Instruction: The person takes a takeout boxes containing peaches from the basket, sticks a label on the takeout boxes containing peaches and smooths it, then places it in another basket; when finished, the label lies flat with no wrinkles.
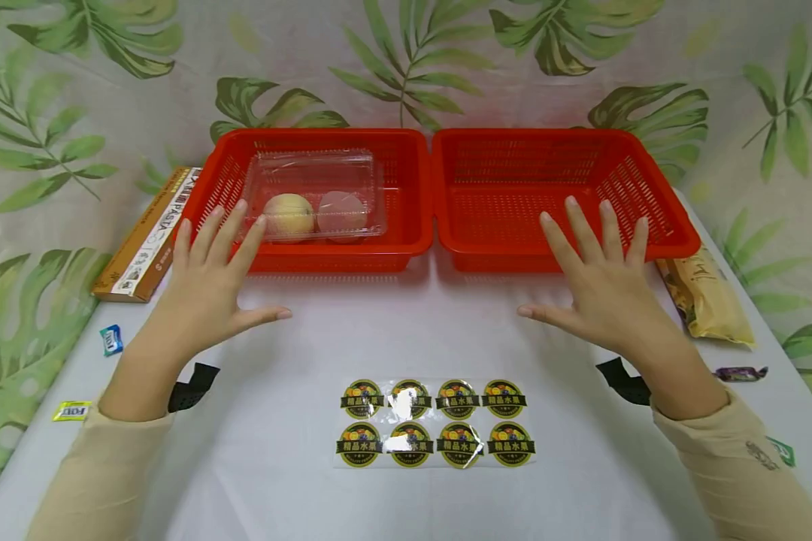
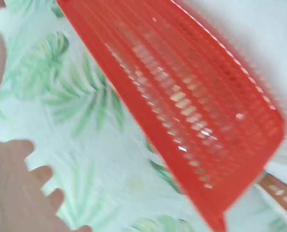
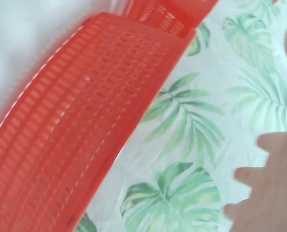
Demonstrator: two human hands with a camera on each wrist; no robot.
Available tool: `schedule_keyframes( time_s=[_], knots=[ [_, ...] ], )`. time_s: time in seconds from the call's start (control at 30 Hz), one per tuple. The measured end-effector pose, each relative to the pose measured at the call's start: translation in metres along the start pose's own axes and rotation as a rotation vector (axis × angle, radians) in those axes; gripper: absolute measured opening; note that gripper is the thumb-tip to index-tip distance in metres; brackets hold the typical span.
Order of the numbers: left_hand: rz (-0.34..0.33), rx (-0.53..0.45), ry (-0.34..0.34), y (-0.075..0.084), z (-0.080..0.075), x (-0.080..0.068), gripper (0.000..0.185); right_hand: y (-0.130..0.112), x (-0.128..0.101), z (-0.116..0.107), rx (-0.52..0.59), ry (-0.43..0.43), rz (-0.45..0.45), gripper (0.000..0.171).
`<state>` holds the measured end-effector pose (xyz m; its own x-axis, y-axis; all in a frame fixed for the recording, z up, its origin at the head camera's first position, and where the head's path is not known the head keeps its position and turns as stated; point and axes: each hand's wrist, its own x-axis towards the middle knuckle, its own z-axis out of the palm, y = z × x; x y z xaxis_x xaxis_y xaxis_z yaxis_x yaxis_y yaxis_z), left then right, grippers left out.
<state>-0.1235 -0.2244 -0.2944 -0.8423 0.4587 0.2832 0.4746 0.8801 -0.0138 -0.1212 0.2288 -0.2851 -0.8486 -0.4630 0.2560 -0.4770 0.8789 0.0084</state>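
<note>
Two baskets (image 1: 331, 262) (image 1: 501, 261) — aligned, long axes sideways

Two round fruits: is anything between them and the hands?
Yes: in the head view, a clear container overlaps the yellow fruit and pink fruit, and the red basket's front wall stands on the person's side.

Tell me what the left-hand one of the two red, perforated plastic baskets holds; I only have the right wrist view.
Observer: The left-hand red, perforated plastic basket holds a clear plastic box with two round fruits showing through it, one yellowish and one pinkish.
Operator: Now describe what lies in front of the baskets.
Observer: A clear plastic sheet of eight round black-and-gold labels lies on the white tabletop, apart from both the bare left hand and the bare right hand.
</note>
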Motion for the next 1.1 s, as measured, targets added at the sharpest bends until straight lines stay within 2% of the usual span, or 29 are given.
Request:
schedule_keyframes(
  time_s=[0.13,0.17,0.23,0.33,0.43,0.47,0.53,0.67,0.77,0.87,0.97,1.1],
  knots=[
    [-0.100,-0.123,0.130,-0.019,0.011,-0.002,0.113,-0.005,0.017,0.002,0.089,0.194,-0.107,0.100],
    [-0.129,-0.162,0.184,-0.025,0.015,-0.002,0.109,-0.007,0.022,0.003,0.111,0.248,-0.134,0.097],
    [-0.229,-0.267,0.272,-0.034,0.024,-0.001,0.101,-0.011,0.035,0.006,0.167,0.361,-0.180,0.093],
    [-0.445,-0.465,0.359,-0.044,0.038,0.000,0.086,-0.015,0.055,0.013,0.272,0.491,-0.227,0.089],
    [-0.674,-0.680,0.368,-0.051,0.048,0.001,0.080,-0.021,0.076,0.021,0.420,0.564,-0.263,0.084],
    [-0.730,-0.756,0.360,-0.053,0.050,0.002,0.079,-0.024,0.082,0.023,0.474,0.568,-0.270,0.083],
    [-0.796,-0.927,0.365,-0.057,0.054,0.003,0.074,-0.032,0.094,0.024,0.589,0.560,-0.280,0.081],
    [-0.835,-1.334,0.431,-0.060,0.059,0.006,0.066,-0.057,0.115,0.020,0.830,0.495,-0.216,0.070],
    [-0.828,-1.559,0.516,-0.061,0.063,0.008,0.065,-0.072,0.131,0.021,1.006,0.398,-0.116,0.070],
    [-0.825,-1.652,0.568,-0.061,0.065,0.007,0.065,-0.081,0.148,0.030,1.146,0.279,-0.028,0.071],
    [-0.815,-1.690,0.598,-0.061,0.067,0.006,0.063,-0.088,0.164,0.040,1.247,0.182,0.042,0.070],
    [-0.791,-1.707,0.617,-0.061,0.069,0.004,0.060,-0.096,0.179,0.047,1.271,0.091,0.119,0.069]
  ],
)
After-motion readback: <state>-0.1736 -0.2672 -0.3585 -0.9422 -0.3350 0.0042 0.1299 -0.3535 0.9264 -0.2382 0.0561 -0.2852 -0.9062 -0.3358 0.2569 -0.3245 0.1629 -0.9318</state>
